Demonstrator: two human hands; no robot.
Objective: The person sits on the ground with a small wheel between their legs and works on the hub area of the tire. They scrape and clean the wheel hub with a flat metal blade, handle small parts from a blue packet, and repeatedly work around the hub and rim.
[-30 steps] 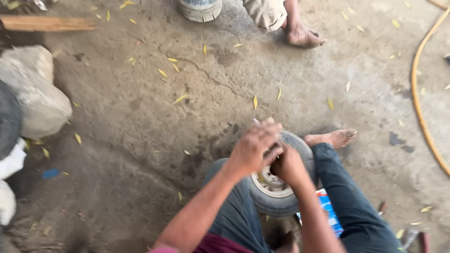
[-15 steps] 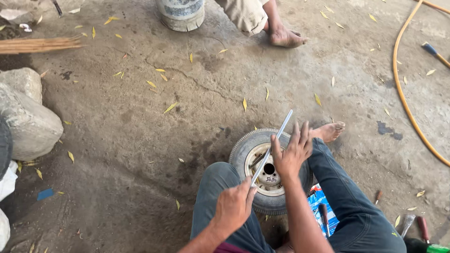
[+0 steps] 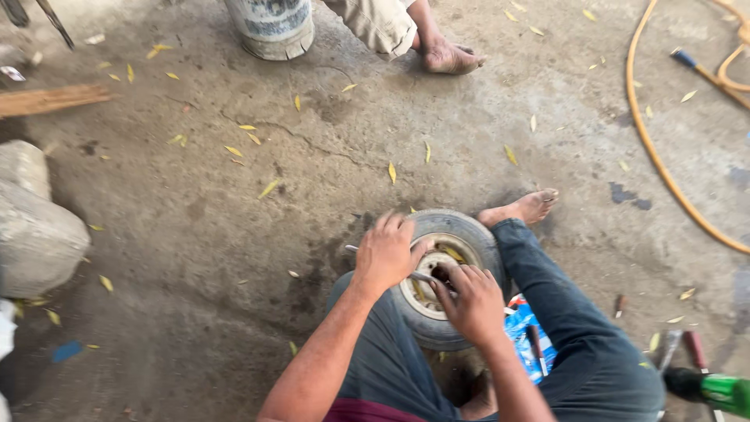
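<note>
Item: small wheel (image 3: pixel 457 234), lying betw. my knees. I'm gripping a metal rod (image 3: pixel 426 277) w/ left hand (image 3: pixel 387 254) at 9 o'clock; right hand (image 3: pixel 473 301) is clenching it at 5 o'clock.

Both forearms reach forward and down between the bent knees. The left hand (image 3: pixel 384 254) lies palm down, fingers curled and closed in a grip, wrist straight. The right hand (image 3: pixel 472 303) sits just beside it, lower and nearer the body, fingers bent inward, thumb pointing toward the left hand.
</note>
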